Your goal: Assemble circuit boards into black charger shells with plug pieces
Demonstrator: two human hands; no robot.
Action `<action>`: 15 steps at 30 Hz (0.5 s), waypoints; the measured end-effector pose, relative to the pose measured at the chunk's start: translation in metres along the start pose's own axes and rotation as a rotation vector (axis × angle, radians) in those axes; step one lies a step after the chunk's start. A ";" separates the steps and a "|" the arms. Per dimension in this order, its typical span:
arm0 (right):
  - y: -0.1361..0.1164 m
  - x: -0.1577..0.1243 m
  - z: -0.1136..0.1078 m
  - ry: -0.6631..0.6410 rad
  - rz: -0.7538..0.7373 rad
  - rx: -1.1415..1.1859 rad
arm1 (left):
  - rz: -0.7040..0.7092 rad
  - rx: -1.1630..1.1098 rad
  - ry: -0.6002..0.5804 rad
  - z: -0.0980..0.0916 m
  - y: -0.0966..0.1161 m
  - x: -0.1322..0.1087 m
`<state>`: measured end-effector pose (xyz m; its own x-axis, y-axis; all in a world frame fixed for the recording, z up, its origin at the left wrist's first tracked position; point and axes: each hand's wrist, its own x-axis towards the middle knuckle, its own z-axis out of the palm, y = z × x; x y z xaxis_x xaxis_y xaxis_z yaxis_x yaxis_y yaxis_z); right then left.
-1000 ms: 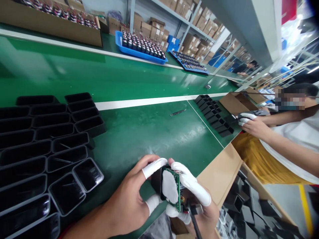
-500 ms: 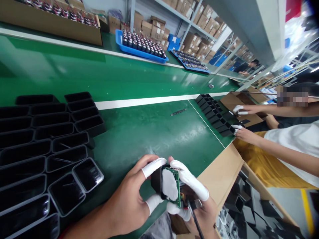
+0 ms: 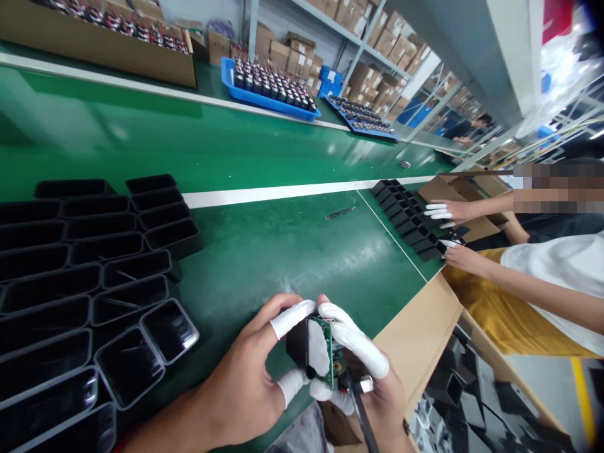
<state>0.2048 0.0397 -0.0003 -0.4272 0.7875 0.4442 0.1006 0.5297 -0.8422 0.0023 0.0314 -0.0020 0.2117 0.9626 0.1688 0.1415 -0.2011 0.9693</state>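
My left hand point(image 3: 264, 352), with white finger cots, grips a black plastic housing point(image 3: 297, 343) between thumb and forefinger. In my right hand point(image 3: 368, 371), also in finger cots, is a green circuit board point(image 3: 329, 358) with a grey-white pad point(image 3: 318, 349) on its face. The board sits partly inside the housing's open end, and small components show behind it. A dark cable point(image 3: 362, 415) runs down from the assembly past my right palm. To the left, several open black housings point(image 3: 127, 371) stand packed in rows on the green bench.
Tweezers point(image 3: 340, 213) lie on the green bench point(image 3: 264, 245). Further right, a co-worker's hands point(image 3: 448, 211) are at more black housings point(image 3: 408, 220). A carton of black parts point(image 3: 472, 390) stands at lower right. A blue tray point(image 3: 274, 107) of components sits along the back.
The circuit board has gone a little deeper into the housing, my right hand shifting left with it. The co-worker's far hand has moved left over the housings.
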 end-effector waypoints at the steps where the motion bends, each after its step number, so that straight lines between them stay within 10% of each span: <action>1: 0.000 0.000 0.000 0.003 0.001 0.000 | 0.004 0.001 -0.002 0.000 0.000 0.000; 15: -0.017 0.006 -0.002 -0.054 -0.013 -0.345 | 0.012 0.013 0.019 0.001 -0.004 0.002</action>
<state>0.2019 0.0359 0.0170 -0.4767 0.7669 0.4296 0.3890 0.6223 -0.6793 0.0029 0.0336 -0.0056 0.1946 0.9636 0.1835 0.1514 -0.2144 0.9649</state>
